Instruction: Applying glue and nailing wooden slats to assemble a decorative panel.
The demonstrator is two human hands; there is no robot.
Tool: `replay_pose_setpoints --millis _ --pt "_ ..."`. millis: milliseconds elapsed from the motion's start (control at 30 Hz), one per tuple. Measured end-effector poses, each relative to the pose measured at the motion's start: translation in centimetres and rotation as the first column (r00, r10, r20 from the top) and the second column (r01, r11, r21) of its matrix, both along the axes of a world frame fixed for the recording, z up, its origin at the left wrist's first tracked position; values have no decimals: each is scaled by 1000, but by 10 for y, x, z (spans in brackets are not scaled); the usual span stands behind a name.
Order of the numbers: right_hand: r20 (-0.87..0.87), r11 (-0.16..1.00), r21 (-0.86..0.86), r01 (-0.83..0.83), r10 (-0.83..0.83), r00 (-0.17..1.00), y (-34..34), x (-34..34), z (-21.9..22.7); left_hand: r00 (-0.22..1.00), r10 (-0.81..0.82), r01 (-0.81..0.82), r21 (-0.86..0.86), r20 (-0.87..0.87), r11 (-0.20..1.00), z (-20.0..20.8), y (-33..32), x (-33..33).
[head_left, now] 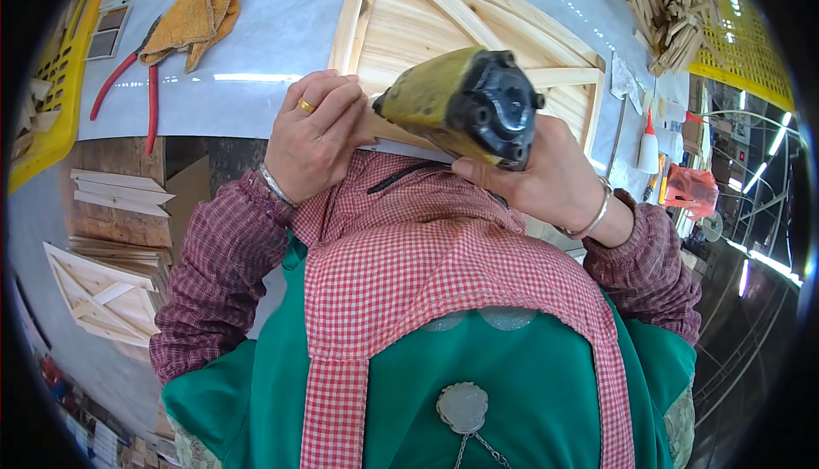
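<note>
In front of me lies a pale wooden panel (409, 30) with a frame of strips and diagonal braces. My left hand (317, 128) is closed at its near left corner, fingers curled over a wooden strip (394, 128) along the near edge. My right hand (554, 175) grips a yellow and black nail gun (465, 102), its black cap tilted up toward me. The tool hangs over the panel's near edge, just right of my left hand. Its body hides its nose and part of the strip, so contact with the wood cannot be seen.
Red-handled pliers (153, 98) and an orange cloth (198, 13) lie left on the grey worktable (273, 34). Yellow crates (51, 102) flank both sides. Wooden strips (670, 26) are piled far right, near a white glue bottle (648, 149). Cross-braced panels (98, 298) lean lower left.
</note>
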State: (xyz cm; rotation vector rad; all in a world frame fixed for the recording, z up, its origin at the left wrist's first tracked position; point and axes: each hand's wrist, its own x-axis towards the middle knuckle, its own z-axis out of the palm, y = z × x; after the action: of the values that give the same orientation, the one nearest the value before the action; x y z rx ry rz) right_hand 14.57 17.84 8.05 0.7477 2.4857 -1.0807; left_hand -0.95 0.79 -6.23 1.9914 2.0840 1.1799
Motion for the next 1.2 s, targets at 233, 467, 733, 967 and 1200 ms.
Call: replay_pose_setpoints --millis 233,467,733,967,1200 --pt "-62 958 -27 287 -288 956 28 35 12 999 10 -8 -61 33 998 -9 -5 -11" --pt "-194 780 305 547 -511 837 81 132 3 997 26 -22 -58 75 998 -5 -5 -10" --pt "-128 467 768 439 -560 819 140 259 -35 994 93 -87 -117 52 989 14 -10 -5" --pt "118 336 928 164 -680 724 174 323 -66 976 190 -166 -197 107 966 28 -9 1" --pt "74 344 874 343 -792 606 183 304 -68 939 324 -300 -187 113 935 18 -1 -26"
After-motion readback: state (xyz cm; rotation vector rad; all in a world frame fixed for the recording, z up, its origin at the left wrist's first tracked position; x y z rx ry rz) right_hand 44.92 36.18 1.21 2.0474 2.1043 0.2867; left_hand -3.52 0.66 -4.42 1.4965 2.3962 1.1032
